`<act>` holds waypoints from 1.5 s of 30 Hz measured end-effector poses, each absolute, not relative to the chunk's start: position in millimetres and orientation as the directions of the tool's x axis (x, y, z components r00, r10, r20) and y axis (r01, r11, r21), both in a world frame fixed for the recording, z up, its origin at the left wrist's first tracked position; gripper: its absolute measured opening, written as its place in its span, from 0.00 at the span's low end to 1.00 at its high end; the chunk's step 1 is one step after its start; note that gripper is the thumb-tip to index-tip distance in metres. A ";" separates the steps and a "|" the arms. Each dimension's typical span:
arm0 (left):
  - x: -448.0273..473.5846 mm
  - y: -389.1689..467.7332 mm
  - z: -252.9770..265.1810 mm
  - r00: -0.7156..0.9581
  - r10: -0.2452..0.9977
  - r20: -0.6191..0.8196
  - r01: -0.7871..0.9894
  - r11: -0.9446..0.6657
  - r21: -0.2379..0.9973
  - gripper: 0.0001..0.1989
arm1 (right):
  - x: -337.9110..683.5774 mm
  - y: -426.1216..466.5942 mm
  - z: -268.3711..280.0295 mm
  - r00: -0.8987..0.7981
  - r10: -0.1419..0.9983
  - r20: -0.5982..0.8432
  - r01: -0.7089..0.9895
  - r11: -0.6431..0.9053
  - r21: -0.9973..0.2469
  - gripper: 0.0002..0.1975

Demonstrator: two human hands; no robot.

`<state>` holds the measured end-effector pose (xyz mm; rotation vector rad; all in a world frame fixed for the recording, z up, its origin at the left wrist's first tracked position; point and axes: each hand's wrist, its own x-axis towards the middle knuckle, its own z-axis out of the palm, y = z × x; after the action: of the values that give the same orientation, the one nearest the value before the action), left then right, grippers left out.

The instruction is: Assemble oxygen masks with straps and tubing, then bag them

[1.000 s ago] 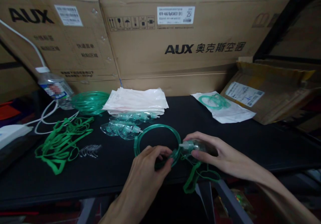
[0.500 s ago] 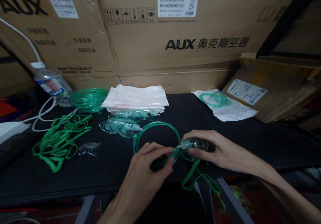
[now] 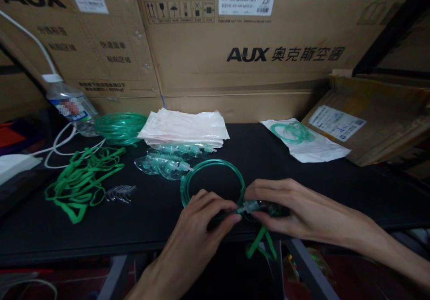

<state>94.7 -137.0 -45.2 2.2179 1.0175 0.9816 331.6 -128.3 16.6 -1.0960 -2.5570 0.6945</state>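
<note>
My right hand grips a clear plastic mask near the table's front edge; its white nozzle points left. A green strap dangles from the mask below the edge. My left hand pinches the end of a coiled green tube right at the nozzle, fingertips meeting those of the right hand. The coil lies flat on the black table just behind both hands.
Clear masks and a stack of white plastic bags lie behind the coil. Green straps, metal clips, more coiled tubing and a water bottle sit left. A bagged tube lies right. Cardboard boxes stand behind.
Both hands have drawn closer together; the tube end and the mask nozzle now meet between the fingertips. The dangling strap has swung slightly left. The view shifted a little downward.
</note>
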 end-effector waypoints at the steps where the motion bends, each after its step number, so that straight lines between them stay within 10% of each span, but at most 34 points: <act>1: 94.0 -137.7 -45.9 0.467 0.788 0.402 0.432 -0.600 0.674 0.04 | 331.3 -129.3 15.9 -0.677 0.733 0.068 0.608 0.609 -0.510 0.10; 12: 94.6 -137.0 -43.8 0.512 0.675 0.532 0.319 -0.724 0.611 0.06 | 326.9 -151.2 -0.7 -0.722 0.624 0.300 0.606 0.779 -0.161 0.14; 23: 93.1 -139.0 -51.8 0.426 0.593 0.684 0.275 -0.805 0.526 0.10 | 312.4 -160.9 -0.9 -0.461 0.884 0.079 0.631 0.389 -0.672 0.10; 31: 96.4 -141.7 -55.3 0.520 0.530 0.670 0.372 -0.846 0.381 0.09 | 320.4 -151.6 -2.5 -0.267 0.874 -0.406 0.493 -0.238 -0.837 0.27; 45: 56.9 -173.4 -63.7 0.476 0.520 0.709 0.502 -0.823 0.266 0.09 | 319.2 -149.7 14.2 -0.348 0.879 -0.325 0.475 -0.133 -0.870 0.21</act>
<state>56.9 -173.4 -63.7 2.6802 0.9274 1.3000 319.2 -149.7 14.2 -1.5093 -1.7688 1.4787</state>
